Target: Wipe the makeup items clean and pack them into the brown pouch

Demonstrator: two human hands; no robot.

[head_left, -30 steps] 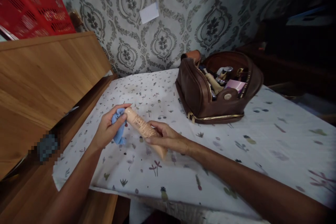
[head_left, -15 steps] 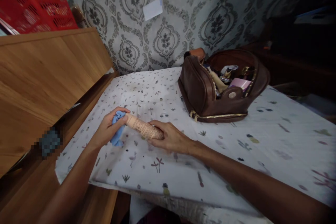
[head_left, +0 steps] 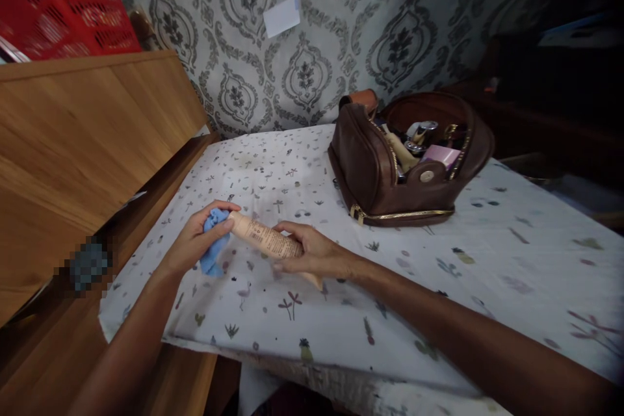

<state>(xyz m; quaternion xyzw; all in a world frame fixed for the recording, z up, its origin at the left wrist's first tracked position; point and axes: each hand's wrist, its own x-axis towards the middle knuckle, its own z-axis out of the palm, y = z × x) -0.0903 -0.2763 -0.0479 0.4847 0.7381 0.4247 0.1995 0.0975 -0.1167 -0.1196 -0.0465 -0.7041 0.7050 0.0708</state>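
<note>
Peach squeeze tube (head_left: pixel 266 239): held slantwise over the near part of the table, its rounded end toward the left hand and its flat end beyond the right; any contact with the table is unclear.
Handling: probably light, soft-walled and hard to break, though smooth enough to slip; the body likely gives under pressure, so a broad, gentle wrap around the middle suits it, with the firmer rounded end as second hold.
Right hand (head_left: pixel 316 252): wrapped around the tube's lower body, thumb on the near side.
Left hand (head_left: pixel 202 231): pinching a blue cloth (head_left: pixel 214 250) at the rounded end; the cloth's tail hangs below.
Printed tablecloth (head_left: pixel 263 175): spread beneath both hands.
Brown zip bag (head_left: pixel 358 156): gaping beyond the right hand, with a pink box (head_left: pixel 441 156) among its contents.
Wooden panel (head_left: pixel 121 123): left of the table, a red basket (head_left: pixel 73 6) above it.
Patterned wallpaper (head_left: pixel 302 78): behind, bearing a white card (head_left: pixel 281 17).
</note>
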